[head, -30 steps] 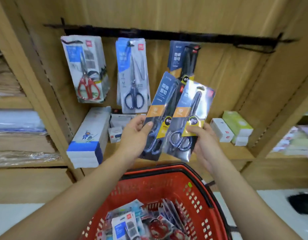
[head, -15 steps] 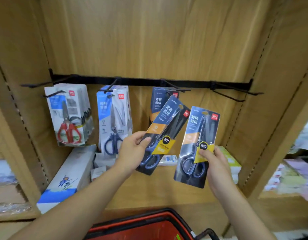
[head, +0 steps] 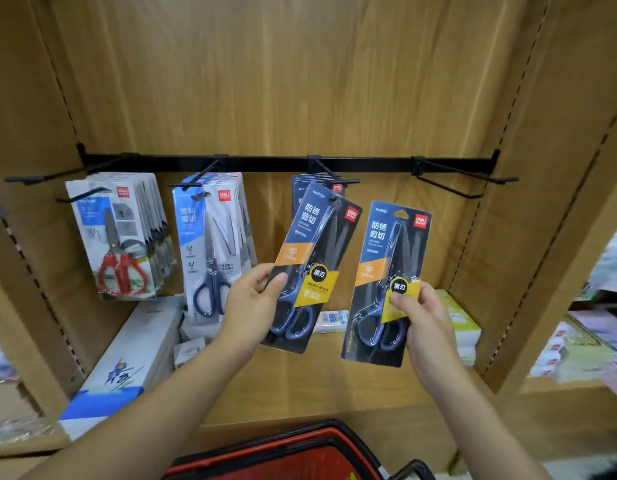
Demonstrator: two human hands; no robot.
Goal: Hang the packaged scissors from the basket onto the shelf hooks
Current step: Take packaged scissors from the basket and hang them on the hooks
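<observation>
1. The left hand (head: pixel 251 306) grips the tilted scissors pack (head: pixel 314 244) by its lower half, thumb on the front. The pack's top is at the third hook (head: pixel 334 180).
2. The right hand (head: pixel 424 317), well apart from the left, pinches the upright scissors pack (head: pixel 386 258) low down. This pack is below the rail, between the third hook and the bare fourth hook (head: pixel 466 174).
3. The step in hand is probably threading the tilted pack. Straighten it, line its hang hole up with the hook tip, then slide it back. I cannot tell whether the hole has caught.
4. Count:
   - Two packs are in the hands.
   - The black rail (head: pixel 265 163) has four hooks.
   - Three hooks are loaded: the red-handled scissors stack (head: pixel 116 237), the blue-handled scissors stack (head: pixel 210 244) and the matching dark-blue stack (head: pixel 300 188).
   - The packs in each stack cannot be counted.
   - There is one red basket (head: pixel 300 441), with only its rim in view.
</observation>
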